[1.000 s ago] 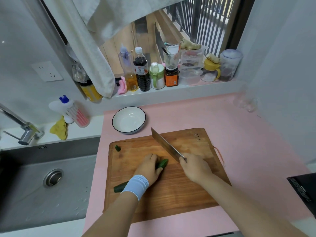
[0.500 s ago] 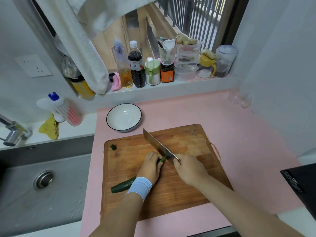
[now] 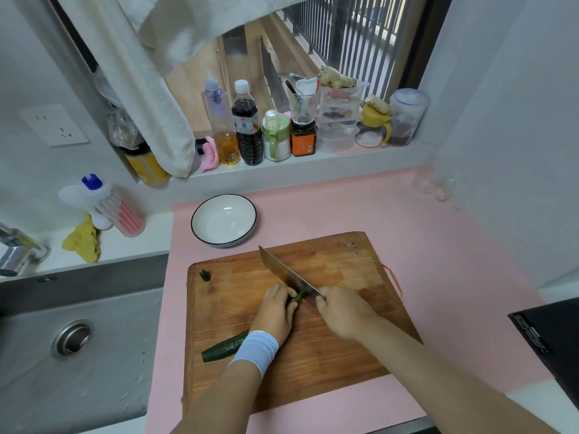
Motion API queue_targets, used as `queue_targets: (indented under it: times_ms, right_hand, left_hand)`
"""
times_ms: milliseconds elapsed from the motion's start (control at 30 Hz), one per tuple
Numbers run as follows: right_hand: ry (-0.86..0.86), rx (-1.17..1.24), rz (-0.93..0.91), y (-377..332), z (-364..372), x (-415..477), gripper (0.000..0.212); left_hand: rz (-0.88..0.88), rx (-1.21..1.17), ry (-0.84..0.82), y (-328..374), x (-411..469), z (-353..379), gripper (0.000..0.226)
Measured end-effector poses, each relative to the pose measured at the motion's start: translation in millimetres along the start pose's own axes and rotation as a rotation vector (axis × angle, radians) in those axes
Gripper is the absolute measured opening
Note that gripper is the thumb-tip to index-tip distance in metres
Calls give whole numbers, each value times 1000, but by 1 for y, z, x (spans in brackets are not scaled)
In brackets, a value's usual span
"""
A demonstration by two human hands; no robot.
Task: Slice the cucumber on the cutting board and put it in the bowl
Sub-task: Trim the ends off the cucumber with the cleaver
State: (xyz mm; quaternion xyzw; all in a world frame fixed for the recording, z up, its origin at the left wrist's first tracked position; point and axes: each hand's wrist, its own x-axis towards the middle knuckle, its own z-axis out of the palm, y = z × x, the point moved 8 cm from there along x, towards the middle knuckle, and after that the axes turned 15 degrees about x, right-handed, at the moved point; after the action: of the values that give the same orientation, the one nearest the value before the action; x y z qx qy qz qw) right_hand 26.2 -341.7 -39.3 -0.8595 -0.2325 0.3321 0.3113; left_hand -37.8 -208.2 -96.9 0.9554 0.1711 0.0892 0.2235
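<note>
A pink-covered table point(image 3: 407, 220) runs under a window sill crowded with bottles and jars, a steel sink point(image 3: 78, 355) to the left. On the wooden cutting board point(image 3: 344, 270), the left hand's point(image 3: 275, 311) fingers point(image 3: 283, 292) curl down onto the cucumber point(image 3: 224, 348), hiding its middle; only the near-left end and a small green bit by the blade show. The right hand point(image 3: 343, 313) is closed around the handle of the knife point(image 3: 289, 277), the handle itself hidden, the blade angled far-left with its edge at the cucumber's far end. A small cut piece point(image 3: 204, 275) lies at the board's far-left corner. The white bowl point(image 3: 200, 228) sits just beyond the board.
</note>
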Motion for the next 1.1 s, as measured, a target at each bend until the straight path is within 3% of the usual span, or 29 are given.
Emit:
queue_targets:
  times_ms: [433, 700, 833, 967, 1100]
  right_hand:
    - [-43, 172, 20, 24, 2, 11, 33]
    - [80, 160, -46, 12, -38, 13, 35]
    - [138, 57, -71, 15, -55, 15, 36]
    - [145, 68, -69, 28, -62, 16, 35]
    - [140, 37, -68, 37, -66, 17, 33]
  left_hand:
    - [-20, -4, -18, -2, 0, 2, 13]
    - [-255, -8, -63, -6, 14, -9, 22]
    - [-264, 275, -191, 9, 30, -1, 37]
    - [-197, 509, -251, 27, 39, 7, 19]
    - [-189, 509, -277, 33, 43, 9, 11]
